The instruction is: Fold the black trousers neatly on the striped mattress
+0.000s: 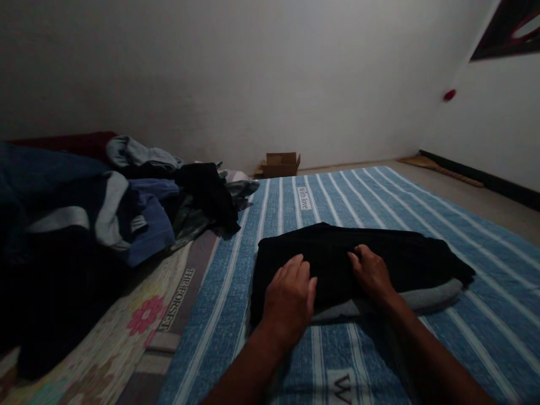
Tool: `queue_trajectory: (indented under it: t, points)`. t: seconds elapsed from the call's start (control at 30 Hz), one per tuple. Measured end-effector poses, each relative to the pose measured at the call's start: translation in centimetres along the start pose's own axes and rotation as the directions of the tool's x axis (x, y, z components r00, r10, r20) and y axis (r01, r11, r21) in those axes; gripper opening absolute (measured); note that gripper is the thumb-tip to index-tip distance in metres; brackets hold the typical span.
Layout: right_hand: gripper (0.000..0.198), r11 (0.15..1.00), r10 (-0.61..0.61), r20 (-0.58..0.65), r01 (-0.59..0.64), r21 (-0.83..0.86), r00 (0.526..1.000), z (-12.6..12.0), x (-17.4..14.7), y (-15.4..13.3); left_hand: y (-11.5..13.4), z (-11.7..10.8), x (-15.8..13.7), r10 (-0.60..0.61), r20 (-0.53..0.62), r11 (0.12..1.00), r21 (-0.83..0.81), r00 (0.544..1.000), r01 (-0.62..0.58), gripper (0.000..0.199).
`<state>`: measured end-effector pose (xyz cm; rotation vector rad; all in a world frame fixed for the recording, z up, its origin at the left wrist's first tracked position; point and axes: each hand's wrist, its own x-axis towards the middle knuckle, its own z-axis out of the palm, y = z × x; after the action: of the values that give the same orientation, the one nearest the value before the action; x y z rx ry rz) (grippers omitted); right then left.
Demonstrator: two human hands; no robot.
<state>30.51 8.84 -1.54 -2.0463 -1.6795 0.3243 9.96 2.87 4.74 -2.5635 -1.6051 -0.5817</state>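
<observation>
A black garment point(304, 244) with a grey part point(439, 293) showing along its near edge lies folded flat on a blue and white striped sheet point(228, 281). Its exact kind I cannot make out. My left hand point(291, 292) rests on the left part of the garment, fingers stretched forward and thumb apart. Over the garment's middle, my right hand point(371, 271) has its thumb and fingertips drawn together on the black cloth. The fabric beneath both palms is hidden.
A heap of clothes point(152, 211) lies to the left, on a flowered cover point(169, 287). Beyond the sheet's far edge stands an open cardboard box point(282, 164) against the wall point(270, 84). A rolled mat-like thing point(441, 170) lies at the far right.
</observation>
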Motion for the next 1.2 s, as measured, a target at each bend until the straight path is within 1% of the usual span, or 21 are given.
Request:
queue_trajectory:
  t: [0.03, 0.1, 0.2, 0.3, 0.37, 0.43, 0.5, 0.53, 0.6, 0.67, 0.7, 0.73, 0.77, 0.83, 0.9, 0.93, 1.0, 1.07, 1.1, 1.13, 1.2]
  points:
    - [0.012, 1.0, -0.001, 0.001, 0.001, 0.005, 1.0, 0.0, 0.0, 0.0, 0.0, 0.9, 1.0, -0.04, 0.073, 0.999, 0.021, 0.996, 0.039, 0.033]
    - [0.012, 1.0, -0.002, 0.002, 0.002, 0.015, 1.0, 0.0, -0.1, 0.1, -0.2, 2.8, 2.2, -0.063, 0.211, 0.998, 0.038, 0.975, 0.056, 0.049]
    - [0.012, 1.0, -0.005, 0.003, 0.005, 0.018, 1.0, 0.2, -0.3, 0.1, -0.6, 4.9, 2.0, -0.064, 0.362, 0.998, 0.018, 0.93, 0.062, 0.067]
    - [0.013, 1.0, 0.009, 0.014, -0.008, -0.024, 1.0, 0.3, -0.4, 0.0, -0.8, 5.5, 1.3, -0.08, 0.423, 0.996, 0.002, 0.903, 0.087, 0.072]
    - [0.016, 0.996, 0.027, 0.027, -0.025, -0.083, 0.999, 0.2, -0.6, -0.3, -0.8, 5.4, 1.2, -0.092, 0.437, 0.995, -0.005, 0.895, 0.104, 0.075]
    - [0.019, 0.987, 0.023, -0.003, -0.023, -0.161, 1.0, -0.2, -1.0, -0.9, -0.7, 5.3, 1.2, -0.101, 0.444, 0.993, -0.01, 0.89, 0.118, 0.077]
    - [0.023, 0.975, -0.058, -0.091, 0.037, -0.218, 0.994, -0.6, -1.6, -1.8, -0.6, 5.3, 1.2, -0.099, 0.44, 0.993, -0.017, 0.893, 0.119, 0.078]
    - [0.026, 0.97, -0.133, -0.144, 0.099, -0.223, 0.981, -0.7, -2.0, -2.4, -0.6, 5.3, 1.2, -0.099, 0.433, 0.993, -0.017, 0.896, 0.118, 0.077]
    - [0.029, 0.937, -0.33, -0.206, 0.292, -0.195, 0.921, -0.8, -2.7, -3.7, -0.6, 5.3, 1.2, -0.095, 0.422, 0.994, -0.013, 0.901, 0.111, 0.073]
    - [0.031, 0.855, -0.516, -0.182, 0.493, -0.16, 0.837, -0.2, -3.1, -4.7, -0.6, 5.2, 1.2, -0.079, 0.434, 0.995, -0.015, 0.897, 0.095, 0.069]
    - [0.033, 0.809, -0.586, -0.137, 0.568, -0.152, 0.798, 0.2, -3.2, -4.9, -0.6, 5.1, 1.2, -0.068, 0.45, 0.996, -0.021, 0.891, 0.087, 0.067]
    - [0.035, 0.778, -0.624, -0.081, 0.609, -0.154, 0.777, 0.8, -3.1, -5.0, -0.6, 5.0, 1.2, -0.064, 0.467, 0.996, -0.028, 0.882, 0.087, 0.067]
    - [0.036, 0.771, -0.626, -0.025, 0.615, -0.164, 0.779, 1.4, -3.0, -4.7, -0.5, 4.9, 1.2, -0.065, 0.478, 0.995, -0.036, 0.876, 0.093, 0.067]
    - [0.039, 0.804, -0.563, 0.064, 0.563, -0.192, 0.824, 2.6, -2.5, -3.8, -0.3, 4.7, 1.2, -0.083, 0.49, 0.991, -0.047, 0.868, 0.122, 0.067]
    - [0.045, 0.842, -0.486, 0.111, 0.499, -0.204, 0.867, 3.5, -1.9, -2.6, -0.2, 4.2, 1.2, -0.093, 0.497, 0.987, -0.069, 0.863, 0.146, 0.067]
    - [0.048, 0.852, -0.469, 0.127, 0.485, -0.197, 0.874, 3.8, -1.7, -2.1, -0.2, 3.9, 1.3, -0.088, 0.508, 0.985, -0.086, 0.857, 0.152, 0.068]
    - [0.052, 0.856, -0.47, 0.138, 0.488, -0.171, 0.872, 4.2, -1.5, -1.2, -0.6, 2.9, 1.7, -0.059, 0.549, 0.978, -0.134, 0.834, 0.158, 0.067]
    - [0.055, 0.853, -0.487, 0.119, 0.501, -0.15, 0.865, 4.4, -1.6, -0.8, -1.2, 2.0, 2.2, -0.012, 0.573, 0.97, -0.191, 0.82, 0.148, 0.059]
    - [0.055, 0.849, -0.498, 0.102, 0.508, -0.143, 0.861, 4.5, -1.6, -0.6, -1.5, 1.6, 2.5, 0.004, 0.564, 0.968, -0.208, 0.826, 0.138, 0.054]
    - [0.055, 0.847, -0.507, 0.082, 0.514, -0.138, 0.858, 4.7, -1.7, -0.5, -1.8, 1.5, 2.7, 0.004, 0.535, 0.97, -0.209, 0.845, 0.128, 0.049]
    - [0.053, 0.847, -0.515, 0.048, 0.517, -0.122, 0.856, 5.0, -1.7, -0.1, -2.4, 1.9, 3.0, -0.048, 0.451, 0.979, -0.157, 0.891, 0.132, 0.046]
